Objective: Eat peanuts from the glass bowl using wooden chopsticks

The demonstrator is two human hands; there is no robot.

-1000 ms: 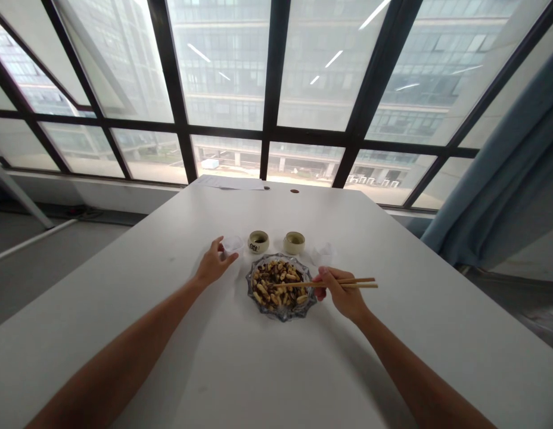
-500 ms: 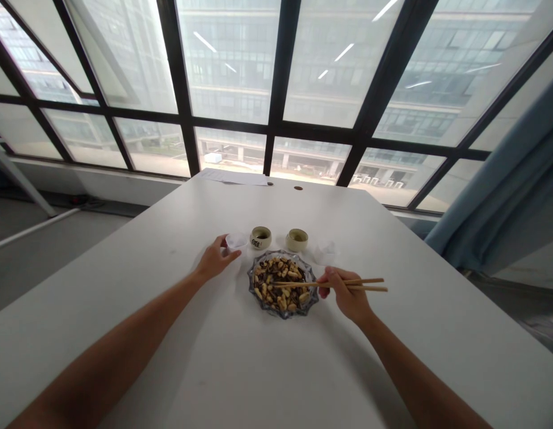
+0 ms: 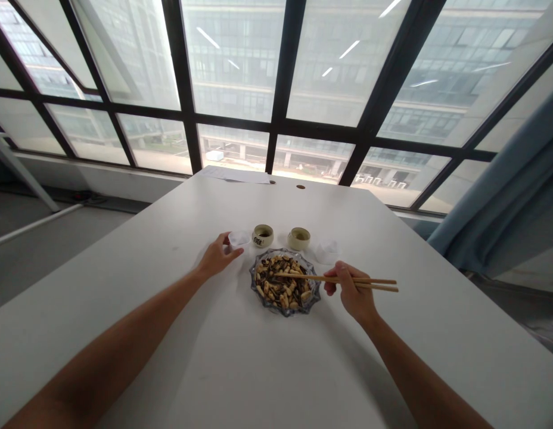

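Observation:
My left hand (image 3: 220, 256) is closed around the near left side of a small clear plastic cup (image 3: 239, 239) standing on the table. My right hand (image 3: 351, 290) grips a pair of wooden chopsticks (image 3: 319, 277), whose tips reach into a scalloped glass bowl (image 3: 252, 281). Peanuts in their shells and dark sunflower seeds (image 3: 283, 289) fill that bowl. Whether the tips pinch anything I cannot tell. Just behind the bowl stand two small ceramic cups: a left cup with dark writing (image 3: 263, 236) and a plain right cup (image 3: 298, 239).
A crumpled, see-through plastic piece (image 3: 326, 251) lies right of the cups. Paper sheets (image 3: 236, 175) rest at the far edge of the white table (image 3: 241, 357), near two round holes. Large windows rise beyond; a blue curtain (image 3: 504, 179) hangs at right.
The chopsticks have shifted slightly up and right, with my right hand along with them. My left hand stays at the plastic cup. The whole view has drifted a little.

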